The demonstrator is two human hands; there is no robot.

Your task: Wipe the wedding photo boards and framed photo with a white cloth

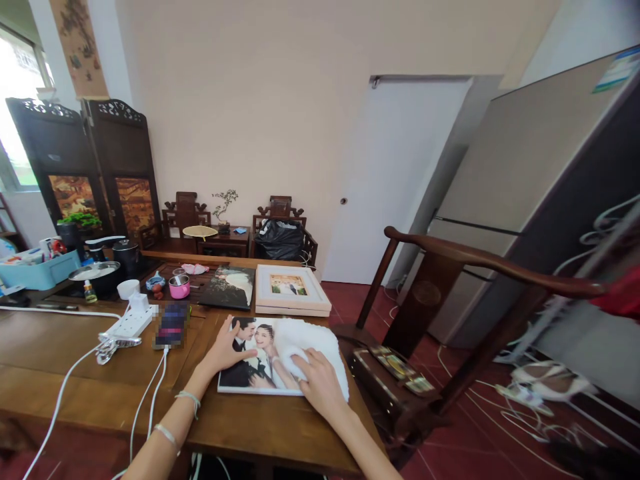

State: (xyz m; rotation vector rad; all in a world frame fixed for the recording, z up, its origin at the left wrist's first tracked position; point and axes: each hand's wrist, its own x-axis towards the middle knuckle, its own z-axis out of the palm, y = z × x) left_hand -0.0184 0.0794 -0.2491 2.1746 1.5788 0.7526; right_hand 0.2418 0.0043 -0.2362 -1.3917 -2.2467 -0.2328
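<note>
A wedding photo panel lies flat at the near right part of the wooden table, showing a couple in a dark suit and a white dress. My left hand rests on its left side, thumb and fingers spread apart. A white cloth with a ragged edge covers the panel's right side. Part of it is bunched under the fingers of my right hand, which presses it against the picture. The fingertips are partly hidden in the white material.
Behind the panel are stacked white picture frames and a dark photo panel. To the left lie a phone, a power strip with cables, and a pink cup. A wooden chair stands close by the table's right edge.
</note>
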